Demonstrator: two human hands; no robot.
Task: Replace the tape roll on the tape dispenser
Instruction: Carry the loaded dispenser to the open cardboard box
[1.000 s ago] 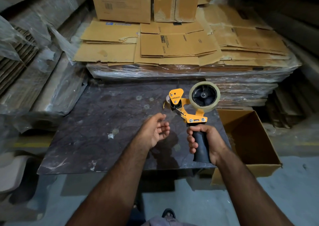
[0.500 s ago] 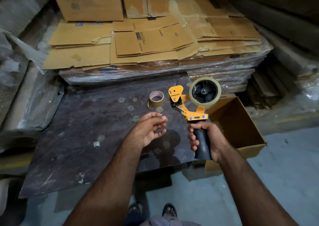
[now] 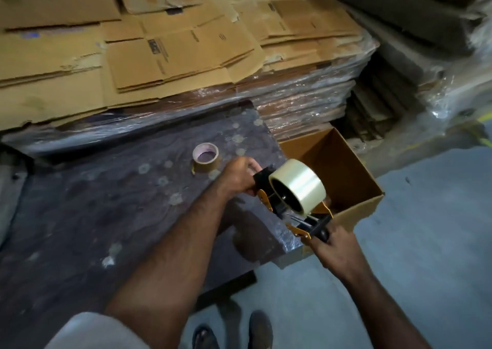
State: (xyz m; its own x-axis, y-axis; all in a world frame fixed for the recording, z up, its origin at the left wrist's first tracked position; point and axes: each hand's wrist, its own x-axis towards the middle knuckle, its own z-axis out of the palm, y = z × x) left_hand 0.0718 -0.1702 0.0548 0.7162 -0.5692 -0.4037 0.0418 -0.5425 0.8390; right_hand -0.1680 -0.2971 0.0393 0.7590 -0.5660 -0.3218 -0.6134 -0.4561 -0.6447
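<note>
An orange and black tape dispenser [image 3: 277, 204] hangs tilted over the right edge of the dark slab [image 3: 106, 215], with a clear tape roll [image 3: 299, 186] on its spool. My right hand [image 3: 335, 244] grips its black handle from below. My left hand [image 3: 241, 176] is closed on the dispenser's front end, beside the roll. A brown tape roll [image 3: 205, 157] lies flat on the slab, just behind my left hand and apart from it.
An open cardboard box [image 3: 346, 167] stands on the floor right of the slab, under the dispenser. Flattened cartons [image 3: 173, 55] wrapped in film are stacked behind. Grey floor [image 3: 412, 242] lies to the right. My feet show at the bottom.
My left hand moved from open in front of the dispenser onto its front end. The dispenser tipped over from upright and shifted right, toward the box. The camera swung left and down.
</note>
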